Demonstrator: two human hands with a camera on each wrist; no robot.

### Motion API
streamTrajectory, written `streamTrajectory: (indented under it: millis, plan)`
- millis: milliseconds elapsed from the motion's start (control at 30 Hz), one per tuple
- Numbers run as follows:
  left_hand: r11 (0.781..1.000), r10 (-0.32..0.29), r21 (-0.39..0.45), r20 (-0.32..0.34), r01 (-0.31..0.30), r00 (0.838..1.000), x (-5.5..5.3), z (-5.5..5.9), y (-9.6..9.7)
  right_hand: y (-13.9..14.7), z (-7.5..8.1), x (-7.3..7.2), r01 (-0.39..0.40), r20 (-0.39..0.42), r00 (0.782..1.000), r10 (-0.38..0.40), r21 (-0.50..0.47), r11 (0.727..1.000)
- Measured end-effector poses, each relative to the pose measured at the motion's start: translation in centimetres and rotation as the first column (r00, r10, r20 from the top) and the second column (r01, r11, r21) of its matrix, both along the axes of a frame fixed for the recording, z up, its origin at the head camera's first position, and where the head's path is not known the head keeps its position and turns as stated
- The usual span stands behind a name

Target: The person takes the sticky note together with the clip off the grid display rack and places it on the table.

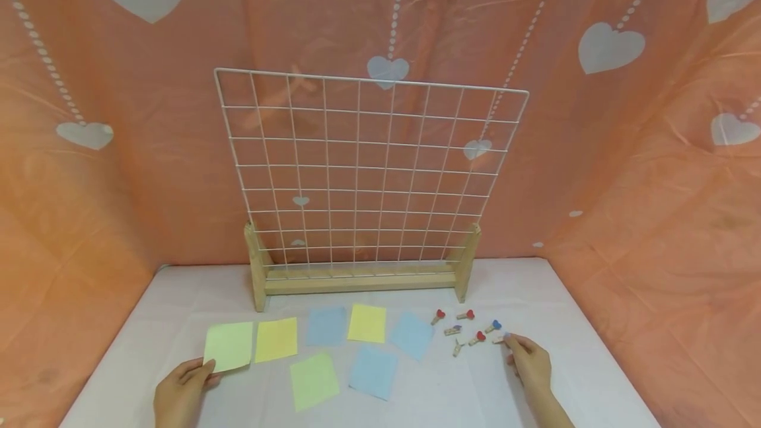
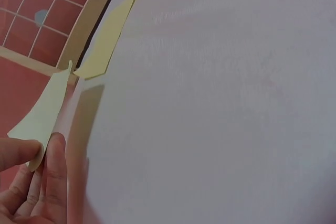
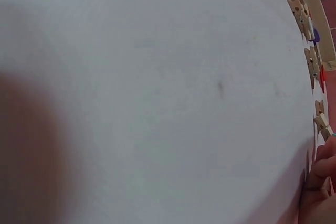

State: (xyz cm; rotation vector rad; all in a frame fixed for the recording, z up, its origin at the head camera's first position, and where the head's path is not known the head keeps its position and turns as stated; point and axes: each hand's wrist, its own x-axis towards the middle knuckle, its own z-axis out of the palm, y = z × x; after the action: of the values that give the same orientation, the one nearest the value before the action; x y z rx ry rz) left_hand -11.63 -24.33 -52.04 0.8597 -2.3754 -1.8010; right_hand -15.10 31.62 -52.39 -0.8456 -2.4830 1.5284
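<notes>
My left hand [image 1: 183,392] pinches a pale green sticky note [image 1: 228,347] by its lower left corner, thumb on top. In the left wrist view that note [image 2: 44,106] is lifted off the table and bends slightly. At the right, my right hand [image 1: 530,363] pinches a small wooden clothespin [image 1: 499,340] between thumb and fingertips, low over the table. Only part of this hand [image 3: 321,182] shows at the right wrist view's edge. Several clothespins with red or blue decorations, such as a red-heart clothespin [image 1: 477,338], lie just left of it.
A white wire grid [image 1: 373,167] stands in a wooden base [image 1: 362,283] at the back of the white table [image 1: 452,395]. Yellow notes [image 1: 276,339], blue notes [image 1: 373,372] and another green note [image 1: 314,381] lie in front. Orange heart-patterned cloth [image 1: 178,183] surrounds the table.
</notes>
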Motion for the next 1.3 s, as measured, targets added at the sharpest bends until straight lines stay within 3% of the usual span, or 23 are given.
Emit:
streamTrajectory:
  millis: [167,467,567,667,1000,1300]
  plan:
    - [0.998,0.028,-0.049,0.046,-0.025,0.999,0.2,-0.2,-0.3,0.1,0.1,0.2,-0.003,0.003,1.0,0.003,-0.019,1.0]
    - [0.995,0.087,-0.058,0.04,-0.085,0.995,0.3,-0.6,-0.7,0.1,-0.1,-0.1,-0.008,0.01,1.0,0.008,-0.01,1.0]
    - [0.994,0.086,-0.065,0.039,-0.083,0.996,0.3,-0.5,-0.7,0.1,-0.3,-0.1,-0.008,0.023,1.0,0.008,0.005,1.0]
    - [0.989,0.081,-0.125,0.044,-0.075,0.996,0.3,-0.4,-0.6,0.1,-0.4,0.0,-0.002,0.027,1.0,0.002,0.025,1.0]
    - [0.948,0.035,-0.315,0.007,-0.031,0.999,-0.3,0.0,-0.1,0.3,-0.7,0.2,0.01,-0.036,0.999,-0.007,0.073,0.997]
    - [0.891,-0.037,-0.453,0.02,0.043,0.999,-0.7,-0.2,-0.4,0.3,-0.9,0.0,0.016,-0.037,0.999,-0.014,0.08,0.997]
